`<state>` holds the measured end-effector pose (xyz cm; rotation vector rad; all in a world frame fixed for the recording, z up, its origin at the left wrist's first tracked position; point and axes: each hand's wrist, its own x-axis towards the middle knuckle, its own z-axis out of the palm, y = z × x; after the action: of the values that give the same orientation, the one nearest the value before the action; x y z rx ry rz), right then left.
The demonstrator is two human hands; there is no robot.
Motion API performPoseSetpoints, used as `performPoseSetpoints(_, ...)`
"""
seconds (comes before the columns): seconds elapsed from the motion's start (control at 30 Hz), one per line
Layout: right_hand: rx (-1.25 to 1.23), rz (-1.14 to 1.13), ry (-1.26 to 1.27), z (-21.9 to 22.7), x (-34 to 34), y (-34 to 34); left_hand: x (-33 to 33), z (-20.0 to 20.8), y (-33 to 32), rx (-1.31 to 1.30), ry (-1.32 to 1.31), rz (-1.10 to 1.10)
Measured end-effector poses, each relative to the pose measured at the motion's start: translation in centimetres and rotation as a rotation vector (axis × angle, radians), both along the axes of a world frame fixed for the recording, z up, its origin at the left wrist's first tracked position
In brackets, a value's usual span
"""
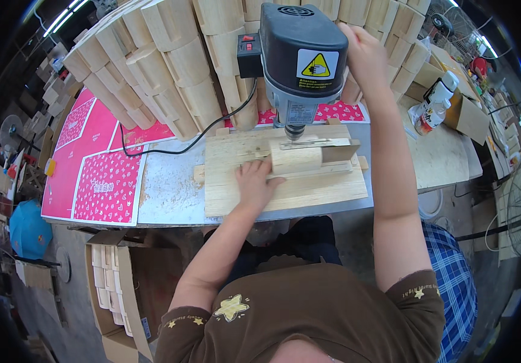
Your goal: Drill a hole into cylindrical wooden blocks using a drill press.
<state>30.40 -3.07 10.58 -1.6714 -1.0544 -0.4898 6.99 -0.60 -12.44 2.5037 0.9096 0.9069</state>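
Observation:
A black-and-grey bench drill press stands before me, its chuck just above a pale, rounded wooden block. The block lies on a flat wooden board, against a wooden stop piece. My left hand rests on the board with fingers spread, its fingertips and thumb touching the block's left end. My right hand is raised at the right side of the drill head, its fingers curled; what they grip is hidden behind the housing. The drill bit's tip cannot be made out clearly.
Tall stacks of similar wooden blocks stand behind the drill press. A black cable loops across the pink-patterned sheet at left. White bottles and a cardboard box are at right. Below left, an open carton holds more blocks.

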Motion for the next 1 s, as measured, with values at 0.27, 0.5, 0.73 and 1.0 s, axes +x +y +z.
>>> performPoseSetpoints(0.27,0.049,0.124,0.006,-0.3,-1.7,-2.9,0.6,-0.6,-0.3,-0.004,-0.013,0.002)
performPoseSetpoints(0.5,0.152,0.226,-0.029,-8.6,-6.4,-9.4,0.3,-0.5,-0.3,-0.024,0.014,0.011)
performPoseSetpoints(0.73,0.257,0.316,-0.185,-16.8,-5.1,-7.7,0.5,-0.3,-0.4,-0.040,0.003,-0.009)
performPoseSetpoints(1.0,0.360,0.275,-0.019,-9.2,-4.8,-7.5,0.6,-0.3,-0.4,-0.013,0.014,0.004)
